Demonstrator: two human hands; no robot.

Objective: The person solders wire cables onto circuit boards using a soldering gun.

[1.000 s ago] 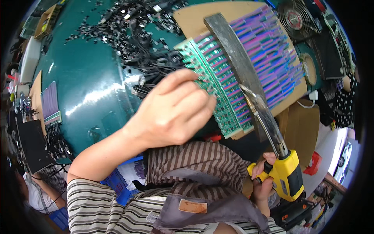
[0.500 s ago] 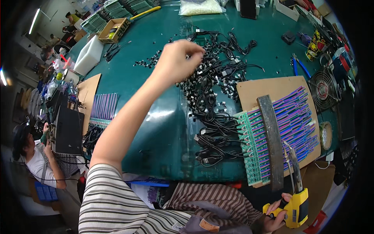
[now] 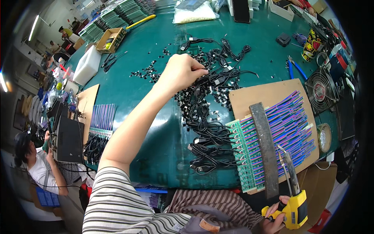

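My left hand (image 3: 180, 74) reaches over a heap of black USB cables (image 3: 202, 111) and small black-and-white parts (image 3: 146, 71). Its thumb and forefinger are pinched together at the cables; what lies between them is too small to make out. At the lower right my right hand (image 3: 276, 218) grips a yellow soldering gun (image 3: 297, 210). The gun's metal tip points up toward a row of green circuit boards (image 3: 245, 163). Black cables meet these boards on one side, and blue, red and purple wires (image 3: 290, 128) fan out on the other. A dark metal bar (image 3: 265, 148) lies across them.
A brown board (image 3: 249, 93) lies under the circuit boards. Blue-handled pliers (image 3: 297, 69) and a round fan (image 3: 321, 90) sit to the right. A white foam block (image 3: 86, 66) and wooden box (image 3: 111, 40) stand far left. Another person (image 3: 43, 163) works at the left.
My left hand has come down and slightly nearer onto the cable heap, fingers still pinched. My right hand keeps its hold on the soldering gun. The whole view has shifted slightly.
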